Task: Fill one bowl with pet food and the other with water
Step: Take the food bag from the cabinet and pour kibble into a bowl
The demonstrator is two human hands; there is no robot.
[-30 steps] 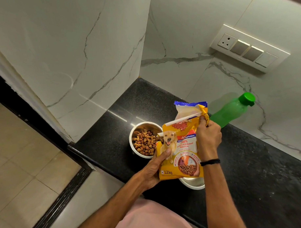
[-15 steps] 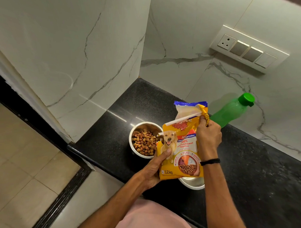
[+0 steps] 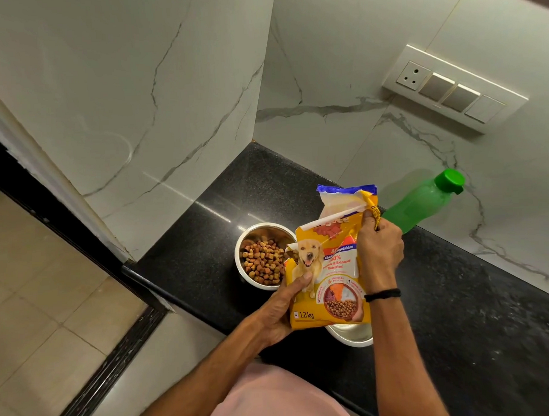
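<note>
Left hand (image 3: 280, 310): grasping the lower left edge of the pet food bag (image 3: 328, 277), with the thumb laid across the printed front. Its other fingers are behind the bag and out of sight. Right hand (image 3: 380, 250): clenched round the bag's upper right edge at the torn yellow corner. The back of the hand faces the camera, so the fingertips cannot be seen. A black band (image 3: 382, 295) sits on that wrist. The bag is held upright over the black counter (image 3: 457, 310), between two steel bowls. It is yellow, carries a dog picture and the mark "1.2 kg", and its top is open with a blue-edged flap standing up. The brand lettering is partly covered by a fold. The far bowl (image 3: 239, 265) stands just left of the bag and holds a heap of brown kibble (image 3: 262, 261); its right rim is hidden behind the bag. The near bowl (image 3: 349, 337) shows only a crescent of rim below the bag, and its contents cannot be seen. A green bottle (image 3: 419, 202) with its green cap (image 3: 451, 180) on is behind the right hand near the marble wall (image 3: 138, 88). Its base is hidden, and any water level is not discernible. A switch panel (image 3: 452, 88) is mounted on the wall above. Pink clothing (image 3: 273, 397) is cut off at the bottom edge.
</note>
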